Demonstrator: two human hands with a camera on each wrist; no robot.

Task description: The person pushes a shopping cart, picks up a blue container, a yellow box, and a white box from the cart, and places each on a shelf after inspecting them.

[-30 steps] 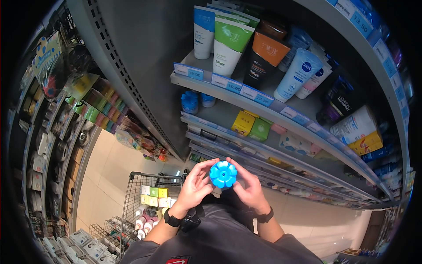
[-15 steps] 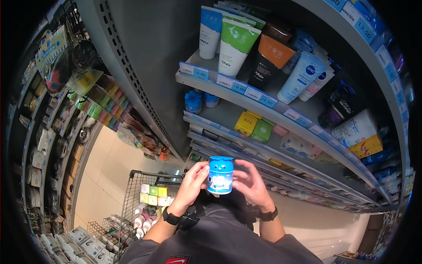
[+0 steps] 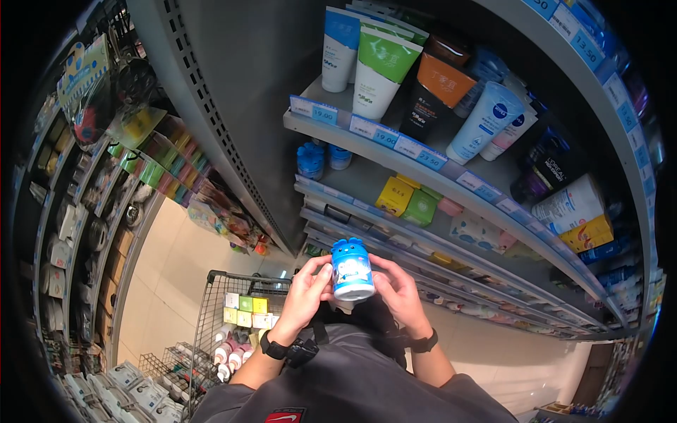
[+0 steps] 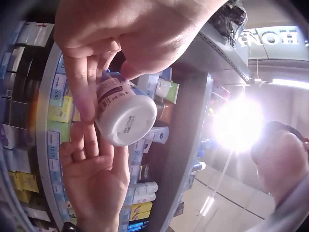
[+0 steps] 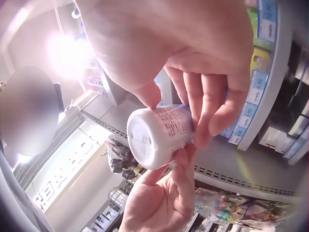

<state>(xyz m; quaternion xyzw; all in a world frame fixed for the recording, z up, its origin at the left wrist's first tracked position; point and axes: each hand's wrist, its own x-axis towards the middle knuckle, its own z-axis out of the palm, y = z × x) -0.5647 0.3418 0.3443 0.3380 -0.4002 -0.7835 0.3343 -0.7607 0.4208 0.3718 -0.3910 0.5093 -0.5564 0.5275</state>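
A small blue jar (image 3: 352, 273) with a cartoon-face lid and a white base is held up in front of the body, between both hands. My left hand (image 3: 307, 292) grips its left side with thumb and fingers. From the other side, my right hand (image 3: 403, 299) holds it, thumb and fingertips against the wall. The jar leans with its lid away from me, so the label and part of the base show in the head view. Both wrist views look at the white base, and printed small text runs along the side of the jar (image 5: 169, 123) in the right wrist view.
Shelves ahead carry face-wash tubes (image 3: 384, 70), similar blue jars (image 3: 310, 161) and yellow and green boxes (image 3: 395, 197). At lower left stands a wire shopping cart (image 3: 204, 317) holding boxes and bottles. Another stocked rack (image 3: 63, 240) lines the left side.
The jar has turned from lid-top facing me to label facing me, then tipped back so its base shows. Both hands have stayed on it in front of the body.
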